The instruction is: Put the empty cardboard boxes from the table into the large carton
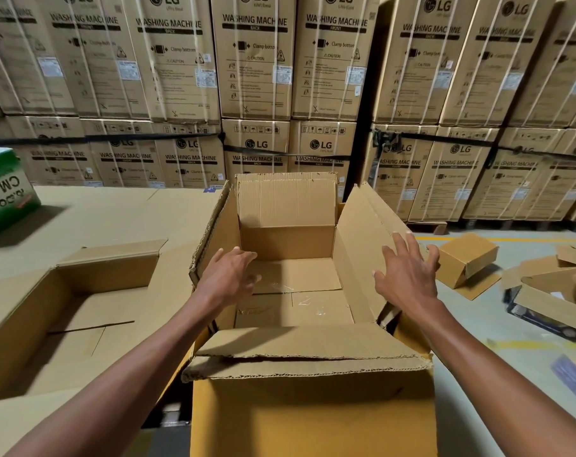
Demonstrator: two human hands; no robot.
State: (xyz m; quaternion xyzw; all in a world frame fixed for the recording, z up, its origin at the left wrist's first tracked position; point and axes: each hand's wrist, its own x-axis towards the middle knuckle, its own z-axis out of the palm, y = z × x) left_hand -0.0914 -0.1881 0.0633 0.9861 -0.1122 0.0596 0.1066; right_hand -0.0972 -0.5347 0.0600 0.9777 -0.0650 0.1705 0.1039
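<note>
The large carton point(313, 400) stands open in front of me, its four flaps up and flat cardboard with clear tape showing at the bottom inside. My left hand point(227, 275) hovers over its left flap, fingers spread, holding nothing. My right hand point(405, 275) is spread against the inner face of the right flap, also holding nothing. To the left, an open empty cardboard box point(26, 321) rests on the cardboard-covered table point(122, 212).
A green and white box point(6, 192) sits at the table's far left. On the floor to the right lie a small brown box point(464, 258) and torn cardboard pieces point(550, 291). Stacked washing machine cartons point(257, 77) form a wall behind.
</note>
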